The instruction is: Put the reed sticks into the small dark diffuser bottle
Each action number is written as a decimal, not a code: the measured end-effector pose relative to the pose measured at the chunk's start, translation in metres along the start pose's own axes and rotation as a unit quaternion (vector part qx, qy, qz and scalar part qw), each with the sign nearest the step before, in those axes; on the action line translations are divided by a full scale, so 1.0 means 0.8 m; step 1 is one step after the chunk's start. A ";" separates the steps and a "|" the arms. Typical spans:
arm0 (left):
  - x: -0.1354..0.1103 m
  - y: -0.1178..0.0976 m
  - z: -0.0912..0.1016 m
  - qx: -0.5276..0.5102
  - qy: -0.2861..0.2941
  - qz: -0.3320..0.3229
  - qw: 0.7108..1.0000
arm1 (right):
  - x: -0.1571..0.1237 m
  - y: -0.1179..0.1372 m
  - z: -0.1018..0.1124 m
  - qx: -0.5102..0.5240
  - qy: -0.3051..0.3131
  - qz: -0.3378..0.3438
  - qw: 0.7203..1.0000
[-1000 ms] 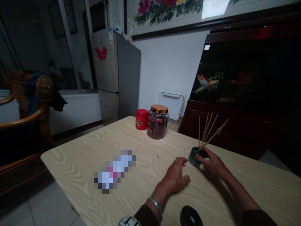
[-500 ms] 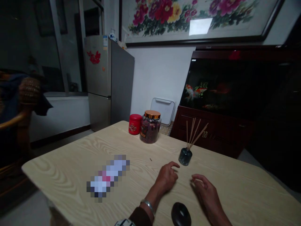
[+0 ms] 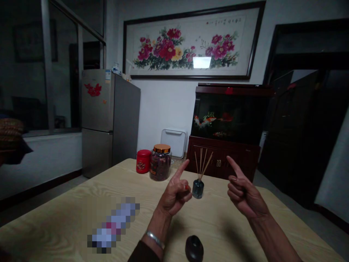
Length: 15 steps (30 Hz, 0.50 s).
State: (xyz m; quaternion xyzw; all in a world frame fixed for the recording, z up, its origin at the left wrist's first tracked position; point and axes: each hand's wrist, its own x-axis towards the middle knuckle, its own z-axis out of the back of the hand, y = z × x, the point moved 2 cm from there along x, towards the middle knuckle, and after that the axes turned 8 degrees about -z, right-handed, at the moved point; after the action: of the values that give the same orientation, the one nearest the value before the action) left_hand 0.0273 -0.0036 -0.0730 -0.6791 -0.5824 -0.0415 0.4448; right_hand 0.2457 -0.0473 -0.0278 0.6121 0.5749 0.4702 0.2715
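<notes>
My left hand [image 3: 175, 193] is raised over the table with its index finger stretched upward and the other fingers curled in. A small red spot shows near its thumb. My right hand [image 3: 247, 195] mirrors it, index finger pointing up and left, the rest folded. Neither hand holds anything. Between them, farther back, stands a reed diffuser [image 3: 197, 188], a dark glass bottle with several thin sticks; my left hand is nearest to it in the picture. Below and between my forearms a dark, rounded object with a hollow in its top [image 3: 194, 248] lies on the table.
On the pale wood table [image 3: 122, 185] stand a red canister [image 3: 143, 161] and a copper-lidded jar [image 3: 160, 166] of dried dark red pieces. A blurred-out long object [image 3: 116, 225] lies at left. Behind are a fridge [image 3: 98, 109] and a fish tank [image 3: 231, 116].
Both hands have risen from low over the table, curling their fingers and pointing their index fingers up. The view has tilted up and swung right, showing the whole framed painting.
</notes>
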 end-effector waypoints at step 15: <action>0.016 0.005 -0.041 -0.180 0.076 -0.084 0.977 | -0.024 0.021 -0.014 0.050 0.058 0.073 0.994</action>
State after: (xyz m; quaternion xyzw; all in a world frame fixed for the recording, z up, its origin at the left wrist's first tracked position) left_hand 0.0496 -0.0146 -0.0480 -0.6916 -0.5847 -0.2345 0.3532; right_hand 0.2451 -0.0714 -0.0135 0.6372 0.5662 0.4939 0.1715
